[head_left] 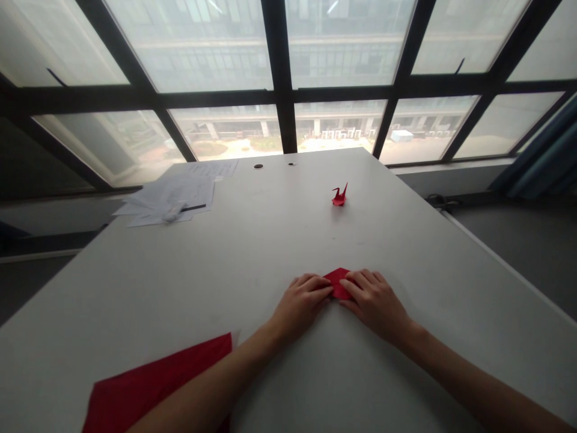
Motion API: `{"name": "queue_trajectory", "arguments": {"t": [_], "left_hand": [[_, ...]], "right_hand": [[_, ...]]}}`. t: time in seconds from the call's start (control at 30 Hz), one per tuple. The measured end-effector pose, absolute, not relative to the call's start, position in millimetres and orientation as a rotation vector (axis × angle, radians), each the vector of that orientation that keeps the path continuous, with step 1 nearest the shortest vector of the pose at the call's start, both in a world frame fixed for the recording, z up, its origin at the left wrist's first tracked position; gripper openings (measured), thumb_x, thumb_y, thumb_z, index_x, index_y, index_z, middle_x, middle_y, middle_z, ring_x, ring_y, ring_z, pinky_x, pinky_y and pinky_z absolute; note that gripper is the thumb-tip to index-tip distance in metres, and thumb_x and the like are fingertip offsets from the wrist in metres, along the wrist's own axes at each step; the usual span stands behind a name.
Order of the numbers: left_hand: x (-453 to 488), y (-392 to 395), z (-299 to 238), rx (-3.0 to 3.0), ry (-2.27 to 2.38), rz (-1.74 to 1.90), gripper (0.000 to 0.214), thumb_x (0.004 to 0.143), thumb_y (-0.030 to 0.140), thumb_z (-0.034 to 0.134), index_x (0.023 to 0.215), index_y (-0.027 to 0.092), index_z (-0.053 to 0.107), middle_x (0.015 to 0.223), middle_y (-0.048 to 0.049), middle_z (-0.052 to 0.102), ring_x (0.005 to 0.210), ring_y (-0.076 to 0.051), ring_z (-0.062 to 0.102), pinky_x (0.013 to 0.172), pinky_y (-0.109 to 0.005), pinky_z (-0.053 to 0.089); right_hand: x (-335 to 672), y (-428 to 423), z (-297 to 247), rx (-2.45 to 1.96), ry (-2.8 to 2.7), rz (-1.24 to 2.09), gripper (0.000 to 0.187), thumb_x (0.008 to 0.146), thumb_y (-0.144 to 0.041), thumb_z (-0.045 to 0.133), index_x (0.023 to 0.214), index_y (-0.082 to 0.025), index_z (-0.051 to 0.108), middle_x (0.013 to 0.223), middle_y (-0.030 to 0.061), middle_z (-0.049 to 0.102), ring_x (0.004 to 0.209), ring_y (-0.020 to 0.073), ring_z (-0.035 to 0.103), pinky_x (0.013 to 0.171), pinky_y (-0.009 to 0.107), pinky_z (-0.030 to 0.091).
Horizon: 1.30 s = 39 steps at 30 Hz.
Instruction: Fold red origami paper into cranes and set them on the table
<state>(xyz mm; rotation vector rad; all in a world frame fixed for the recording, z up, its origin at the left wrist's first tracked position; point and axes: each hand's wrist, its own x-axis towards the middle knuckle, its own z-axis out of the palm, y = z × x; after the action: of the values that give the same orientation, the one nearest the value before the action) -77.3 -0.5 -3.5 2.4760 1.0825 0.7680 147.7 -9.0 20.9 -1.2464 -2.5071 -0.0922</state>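
Observation:
A small piece of folded red paper (339, 284) lies on the white table between my two hands. My left hand (306, 294) has its fingers together, gripping the paper's left edge. On the opposite side, my right hand (372, 297) holds the right edge, thumb low and fingertips resting on top. The fingers cover both side edges, while the paper's pointed top and middle show. Farther back on the table stands a finished red paper crane (339, 196), apart from both hands.
Larger red sheets (153, 382) lie at the front left, partly under my left forearm. Loose white papers (180, 191) with a dark pen (193, 208) and a small clear item sit at the back left. Windows rise behind the table (270, 240).

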Motion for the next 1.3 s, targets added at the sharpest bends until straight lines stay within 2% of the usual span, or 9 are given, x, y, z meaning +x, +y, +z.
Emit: {"name": "queue_trajectory", "arguments": {"t": [0.13, 0.33, 0.57, 0.83, 0.97, 1.07, 1.2, 1.3], "left_hand": [[-79, 0, -3, 2.419, 1.093, 0.787, 0.024, 0.094, 0.024, 0.061, 0.116, 0.028, 0.07, 0.116, -0.0054, 0.071, 0.112, -0.024, 0.059, 0.098, -0.042, 0.045], [-81, 3, -4, 2.315, 1.078, 0.86, 0.019, 0.095, 0.025, 0.058, 0.104, 0.026, 0.075, 0.108, -0.007, 0.071, 0.104, -0.023, 0.061, 0.097, -0.04, 0.048], [-78, 1, 1, 2.304, 1.142, 0.84, 0.026, 0.099, 0.025, 0.05, 0.113, 0.029, 0.072, 0.096, -0.0074, 0.069, 0.093, -0.021, 0.06, 0.087, -0.035, 0.05], [-77, 1, 5, 2.42, 1.21, 0.758, 0.025, 0.097, 0.021, 0.052, 0.107, 0.027, 0.073, 0.096, -0.007, 0.067, 0.091, -0.021, 0.059, 0.085, -0.035, 0.049], [-73, -5, 10, 2.555, 1.293, 0.69, 0.028, 0.096, 0.018, 0.052, 0.115, 0.026, 0.071, 0.11, -0.0092, 0.066, 0.104, -0.024, 0.059, 0.093, -0.041, 0.047], [-66, -17, 16, 2.683, 1.273, 0.678, 0.039, 0.1, 0.019, 0.043, 0.137, 0.019, 0.056, 0.138, -0.0131, 0.058, 0.132, -0.027, 0.048, 0.112, -0.048, 0.033], [-60, -32, 13, 2.809, 1.199, 0.396, 0.067, 0.1, 0.054, 0.038, 0.152, 0.013, 0.032, 0.158, -0.0138, 0.034, 0.149, -0.027, 0.024, 0.122, -0.049, 0.015], [-62, -35, 6, 2.837, 1.223, 0.26, 0.08, 0.096, 0.065, 0.032, 0.155, 0.013, 0.024, 0.161, -0.0146, 0.024, 0.151, -0.028, 0.016, 0.122, -0.051, 0.009]], "right_hand": [[154, -7, 17, -1.131, -2.514, -0.011, 0.011, 0.094, -0.028, 0.061, 0.092, -0.02, 0.069, 0.097, 0.0066, 0.065, 0.092, 0.021, 0.054, 0.085, 0.034, 0.038], [154, -8, 13, -1.136, -2.404, 0.107, 0.013, 0.094, -0.023, 0.06, 0.093, -0.022, 0.073, 0.092, 0.0061, 0.065, 0.091, 0.0208, 0.055, 0.085, 0.035, 0.039], [147, -7, 13, -1.252, -2.245, 0.289, 0.014, 0.094, -0.016, 0.055, 0.099, -0.019, 0.068, 0.092, 0.0061, 0.069, 0.089, 0.0217, 0.057, 0.086, 0.036, 0.038], [149, -5, 13, -1.262, -2.265, 0.167, 0.016, 0.093, -0.012, 0.055, 0.089, -0.02, 0.069, 0.099, 0.0073, 0.066, 0.093, 0.0224, 0.055, 0.086, 0.036, 0.04], [149, -8, 15, -1.288, -2.328, 0.1, 0.014, 0.092, -0.017, 0.059, 0.09, -0.021, 0.072, 0.099, 0.0082, 0.064, 0.096, 0.0241, 0.053, 0.087, 0.038, 0.039], [148, -11, 17, -1.297, -2.381, 0.065, 0.015, 0.093, -0.021, 0.058, 0.092, -0.02, 0.073, 0.097, 0.0083, 0.065, 0.096, 0.0243, 0.053, 0.087, 0.039, 0.039], [146, -15, 17, -1.31, -2.421, 0.03, 0.016, 0.093, -0.022, 0.057, 0.099, -0.019, 0.072, 0.098, 0.0086, 0.065, 0.096, 0.0248, 0.053, 0.087, 0.04, 0.039], [151, -18, 18, -1.308, -2.456, 0.016, 0.021, 0.095, -0.023, 0.055, 0.11, -0.018, 0.07, 0.103, 0.0091, 0.066, 0.1, 0.0254, 0.054, 0.091, 0.042, 0.039]]}}
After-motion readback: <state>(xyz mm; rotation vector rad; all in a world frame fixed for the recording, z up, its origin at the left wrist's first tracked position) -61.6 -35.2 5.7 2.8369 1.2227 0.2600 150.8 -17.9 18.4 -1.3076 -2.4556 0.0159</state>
